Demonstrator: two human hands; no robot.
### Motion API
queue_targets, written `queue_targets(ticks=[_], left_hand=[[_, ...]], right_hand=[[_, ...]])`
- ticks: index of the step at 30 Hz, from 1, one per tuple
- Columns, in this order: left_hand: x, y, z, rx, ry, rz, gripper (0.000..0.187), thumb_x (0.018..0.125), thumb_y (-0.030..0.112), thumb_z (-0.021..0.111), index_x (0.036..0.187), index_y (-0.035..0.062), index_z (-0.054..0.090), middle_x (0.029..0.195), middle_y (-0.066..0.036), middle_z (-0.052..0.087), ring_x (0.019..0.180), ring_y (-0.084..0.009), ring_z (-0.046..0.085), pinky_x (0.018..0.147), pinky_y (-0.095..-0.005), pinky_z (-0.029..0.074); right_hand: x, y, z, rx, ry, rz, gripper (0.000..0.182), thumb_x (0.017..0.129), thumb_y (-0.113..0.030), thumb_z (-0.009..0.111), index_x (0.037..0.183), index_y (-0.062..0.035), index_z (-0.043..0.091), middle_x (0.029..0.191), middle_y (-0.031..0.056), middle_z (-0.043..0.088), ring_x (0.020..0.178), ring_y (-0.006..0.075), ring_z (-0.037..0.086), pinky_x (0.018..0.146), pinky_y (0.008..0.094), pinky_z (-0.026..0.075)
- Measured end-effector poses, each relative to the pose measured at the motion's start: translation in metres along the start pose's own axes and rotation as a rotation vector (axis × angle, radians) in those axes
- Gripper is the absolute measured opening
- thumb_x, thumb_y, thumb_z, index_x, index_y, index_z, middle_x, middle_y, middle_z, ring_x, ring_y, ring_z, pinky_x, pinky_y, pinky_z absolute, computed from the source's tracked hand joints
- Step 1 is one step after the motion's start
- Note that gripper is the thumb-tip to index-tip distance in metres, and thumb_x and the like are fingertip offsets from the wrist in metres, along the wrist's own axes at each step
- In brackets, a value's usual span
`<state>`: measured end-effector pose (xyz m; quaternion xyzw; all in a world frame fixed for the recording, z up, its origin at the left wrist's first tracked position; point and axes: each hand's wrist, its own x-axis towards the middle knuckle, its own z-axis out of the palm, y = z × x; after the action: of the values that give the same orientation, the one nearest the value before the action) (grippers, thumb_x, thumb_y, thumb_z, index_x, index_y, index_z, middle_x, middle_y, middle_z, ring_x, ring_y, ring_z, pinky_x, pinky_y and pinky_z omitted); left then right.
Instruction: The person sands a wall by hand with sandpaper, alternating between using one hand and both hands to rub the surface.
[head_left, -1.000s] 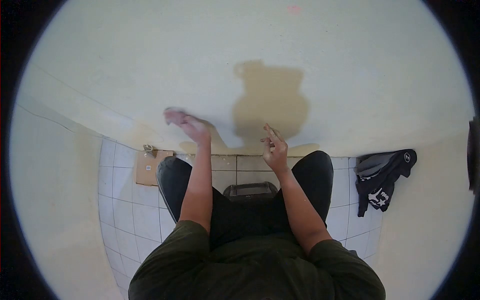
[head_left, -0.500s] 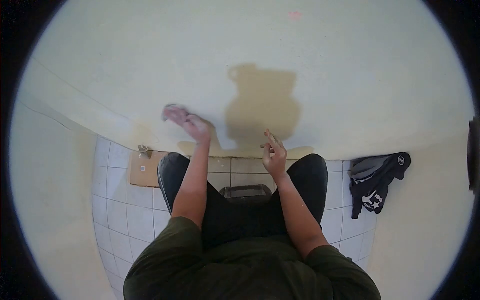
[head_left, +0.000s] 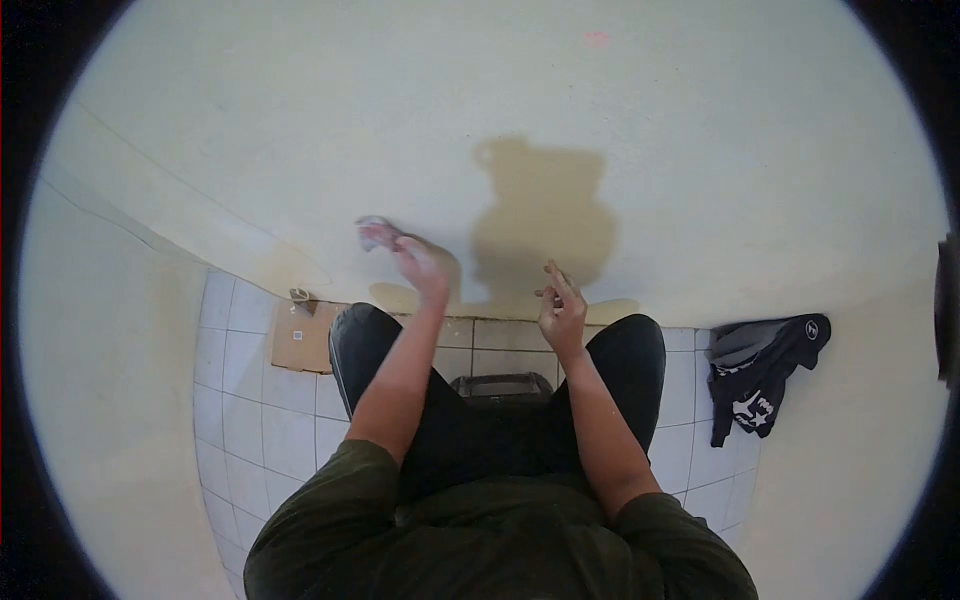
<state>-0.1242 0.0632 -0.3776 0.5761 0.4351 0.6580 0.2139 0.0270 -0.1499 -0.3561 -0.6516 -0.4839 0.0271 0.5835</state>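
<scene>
Against the pale wall [head_left: 700, 180], my left hand [head_left: 412, 258] is stretched forward and smeared by motion. At its fingertips is a small greyish, flat piece [head_left: 374, 226], pressed to the wall; blur hides its exact kind. My right hand [head_left: 562, 312] is held up near the lower wall, above the gap between my knees. Its index finger points up and the thumb stands out to the side. Nothing shows in that hand, which looks apart from the wall.
A cardboard box [head_left: 303, 345] lies on the tiled floor at left, with a small cup-like object [head_left: 302, 299] by it. A dark jacket [head_left: 765, 370] lies at right. Between my legs is a dark object with a handle [head_left: 500, 385]. My head's shadow falls on the wall.
My left hand has shifted right along the wall with the grey piece. My right hand keeps nearly the same pose. The whole view has slid slightly right.
</scene>
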Motion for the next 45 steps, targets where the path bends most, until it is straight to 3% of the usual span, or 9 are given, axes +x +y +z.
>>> queue_targets(ticks=[9,16,18,27,30,35,39,44,45], left_hand=[[0.026,-0.008,-0.006,-0.356,0.106,-0.264,0.055,0.109,0.020,0.031,0.154,-0.0103,0.023,0.166,-0.025,0.012,0.156,-0.0357,0.007,0.124,-0.0426,0.013],[-0.010,0.063,-0.006,0.163,-0.345,0.385,0.056,0.105,0.012,0.029,0.155,-0.0093,0.020,0.166,-0.025,0.013,0.155,-0.0364,0.008,0.125,-0.0457,0.000],[0.016,0.043,-0.001,0.037,-0.101,0.118,0.058,0.105,0.016,0.029,0.156,-0.0084,0.017,0.167,-0.024,0.011,0.155,-0.0397,0.005,0.125,-0.0477,-0.002],[-0.014,0.049,-0.004,0.078,-0.273,0.211,0.065,0.108,0.030,0.028,0.157,-0.0078,0.011,0.165,-0.031,0.005,0.152,-0.0496,-0.003,0.123,-0.0559,-0.001],[-0.016,0.050,0.003,0.075,-0.230,0.218,0.064,0.106,0.027,0.029,0.157,-0.0073,0.013,0.165,-0.031,0.007,0.153,-0.0481,-0.002,0.123,-0.0557,0.001],[-0.027,0.048,0.005,-0.013,-0.209,0.221,0.064,0.100,0.017,0.041,0.156,-0.0058,0.023,0.164,-0.032,0.008,0.153,-0.0480,0.004,0.122,-0.0602,0.004],[-0.036,0.052,0.002,0.282,-0.697,0.637,0.070,0.083,0.006,0.051,0.152,-0.0008,0.039,0.160,-0.031,0.023,0.151,-0.0500,0.013,0.119,-0.0669,0.006],[-0.052,0.062,0.028,0.270,-0.270,0.442,0.072,0.077,0.007,0.059,0.148,0.0119,0.050,0.151,-0.027,0.043,0.146,-0.0487,0.028,0.116,-0.0693,0.013],[-0.057,0.065,0.031,0.321,-0.456,0.494,0.073,0.077,0.007,0.059,0.149,0.0127,0.048,0.153,-0.028,0.040,0.147,-0.0483,0.028,0.116,-0.0697,0.014]], right_hand=[[0.003,-0.011,0.001,0.031,0.022,0.037,0.039,0.093,0.005,0.060,0.131,-0.0023,0.064,0.110,0.0163,0.072,0.081,0.0218,0.075,0.059,0.0297,0.058],[0.012,-0.030,-0.002,0.445,-0.342,0.434,0.025,0.099,-0.015,0.066,0.119,-0.0001,0.071,0.090,0.0084,0.075,0.077,0.0140,0.071,0.069,0.0275,0.056],[0.016,-0.046,-0.005,0.535,-0.429,0.451,0.025,0.098,-0.016,0.067,0.117,-0.0013,0.072,0.091,0.0071,0.075,0.077,0.0120,0.069,0.071,0.0272,0.056],[0.019,-0.213,-0.049,1.143,-1.669,0.016,0.024,0.084,-0.016,0.081,0.099,-0.0010,0.070,0.086,0.0086,0.068,0.080,0.0208,0.067,0.068,0.0342,0.053],[-0.013,-0.220,-0.046,1.176,-1.580,-0.273,0.014,0.084,-0.007,0.077,0.090,-0.0007,0.066,0.084,0.0115,0.066,0.080,0.0268,0.066,0.065,0.0353,0.053],[0.016,-0.212,-0.077,0.659,-0.860,0.007,0.014,0.076,0.009,0.070,0.085,0.0003,0.064,0.080,0.0119,0.066,0.080,0.0294,0.068,0.070,0.0382,0.052],[0.048,-0.204,-0.091,0.715,-0.880,-0.133,0.017,0.075,0.009,0.072,0.088,-0.0012,0.068,0.084,0.0110,0.069,0.079,0.0278,0.067,0.070,0.0363,0.052],[0.039,-0.124,-0.085,0.690,-0.601,0.283,0.009,0.093,-0.014,0.069,0.092,-0.0048,0.070,0.090,0.0042,0.071,0.080,0.0141,0.066,0.065,0.0285,0.049],[0.032,-0.092,-0.078,0.807,-0.458,0.351,0.015,0.098,-0.019,0.065,0.094,-0.0055,0.070,0.093,0.0044,0.071,0.080,0.0127,0.065,0.062,0.0259,0.047]])
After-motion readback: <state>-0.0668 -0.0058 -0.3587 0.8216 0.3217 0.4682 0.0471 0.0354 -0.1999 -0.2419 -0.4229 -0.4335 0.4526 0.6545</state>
